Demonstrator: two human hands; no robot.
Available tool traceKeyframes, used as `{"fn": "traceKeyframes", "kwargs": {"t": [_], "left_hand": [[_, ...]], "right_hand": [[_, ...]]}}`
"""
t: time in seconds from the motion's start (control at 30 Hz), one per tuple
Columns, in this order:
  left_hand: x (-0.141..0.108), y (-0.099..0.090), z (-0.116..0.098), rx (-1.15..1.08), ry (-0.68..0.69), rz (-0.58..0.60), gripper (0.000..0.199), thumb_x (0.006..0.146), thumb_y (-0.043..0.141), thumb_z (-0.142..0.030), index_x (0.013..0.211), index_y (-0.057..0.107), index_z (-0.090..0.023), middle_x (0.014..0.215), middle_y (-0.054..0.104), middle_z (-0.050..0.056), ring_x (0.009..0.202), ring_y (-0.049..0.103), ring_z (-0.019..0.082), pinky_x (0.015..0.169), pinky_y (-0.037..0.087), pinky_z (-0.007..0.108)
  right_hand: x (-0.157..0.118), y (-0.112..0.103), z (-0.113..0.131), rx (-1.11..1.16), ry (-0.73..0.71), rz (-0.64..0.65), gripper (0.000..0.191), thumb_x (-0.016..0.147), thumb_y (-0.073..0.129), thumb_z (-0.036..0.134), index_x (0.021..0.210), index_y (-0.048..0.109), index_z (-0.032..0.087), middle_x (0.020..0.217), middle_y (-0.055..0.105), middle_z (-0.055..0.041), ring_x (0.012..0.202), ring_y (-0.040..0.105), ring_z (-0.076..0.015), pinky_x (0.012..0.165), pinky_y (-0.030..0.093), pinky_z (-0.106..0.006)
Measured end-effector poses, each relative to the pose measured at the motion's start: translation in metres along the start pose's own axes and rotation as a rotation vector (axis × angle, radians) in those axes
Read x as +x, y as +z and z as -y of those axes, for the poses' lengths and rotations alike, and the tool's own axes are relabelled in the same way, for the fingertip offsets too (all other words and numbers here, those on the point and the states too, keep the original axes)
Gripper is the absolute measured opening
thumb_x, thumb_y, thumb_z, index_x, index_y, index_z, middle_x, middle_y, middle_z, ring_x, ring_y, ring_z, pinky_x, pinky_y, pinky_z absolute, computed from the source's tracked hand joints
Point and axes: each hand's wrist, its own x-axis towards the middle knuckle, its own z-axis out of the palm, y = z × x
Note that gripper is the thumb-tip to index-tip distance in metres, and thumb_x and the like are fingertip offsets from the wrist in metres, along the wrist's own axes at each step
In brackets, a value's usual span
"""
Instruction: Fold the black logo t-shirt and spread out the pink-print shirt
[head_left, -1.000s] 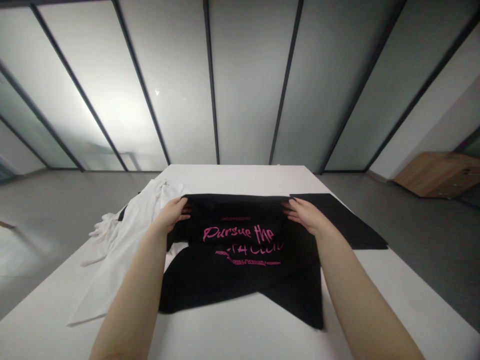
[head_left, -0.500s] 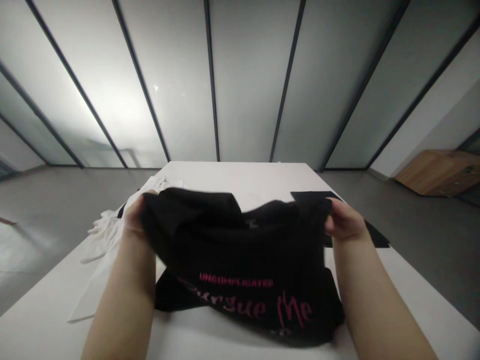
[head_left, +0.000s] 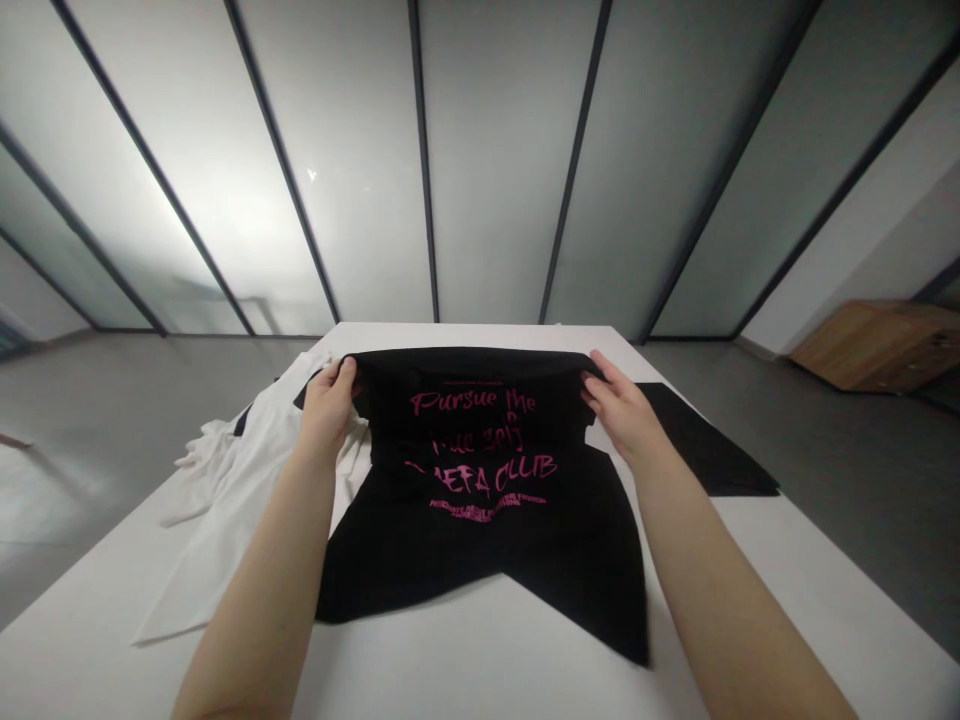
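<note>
A black T-shirt [head_left: 480,545] with pink lettering stretches between my two hands over the white table. My left hand [head_left: 330,400] pinches its far left corner, and my right hand [head_left: 616,402] grips the far right corner. The far edge is held up and pulled fairly straight, while the lower part spreads on the table towards me with an uneven near edge. Words such as "Pursue the" face me, partly broken by creases. The shirt's collar is out of sight.
White garments [head_left: 236,515] lie in a loose heap along the left side of the white table [head_left: 420,665]. A flat black folded cloth [head_left: 701,445] rests at the right edge. Behind stand frosted glass panels [head_left: 495,160]; a wooden cabinet [head_left: 877,345] is on the far right.
Both hands have moved away from me and closer together with the T-shirt. Its bunched body has spread out towards me, showing more of the pink print.
</note>
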Motion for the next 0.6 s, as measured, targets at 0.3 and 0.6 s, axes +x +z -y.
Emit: {"fn": "traceKeyframes", "kwargs": {"t": [0.3,0.6], "left_hand": [[-0.015,-0.068,0.015,-0.113,-0.514,0.692,0.039,0.066,0.083,-0.046,0.055,0.054,-0.022,0.043,0.048,0.001,0.038,0.052,0.018,0.037,0.042,0.028],[-0.005,-0.011,0.02,-0.044,-0.514,0.122,0.023,0.08,0.084,-0.032,0.087,0.069,-0.015,0.075,0.069,0.002,0.061,0.066,0.012,0.054,0.053,0.019]], "right_hand": [[-0.035,-0.043,0.023,0.106,0.556,1.048,0.045,0.094,0.07,0.06,0.081,0.071,0.016,0.062,0.074,-0.007,0.056,0.075,-0.0256,0.056,0.063,-0.035],[-0.003,-0.005,0.003,0.149,0.61,0.281,0.034,0.105,0.045,0.041,0.137,0.051,0.029,0.158,0.055,-0.0133,0.142,0.058,-0.0252,0.117,0.049,-0.053]]}}
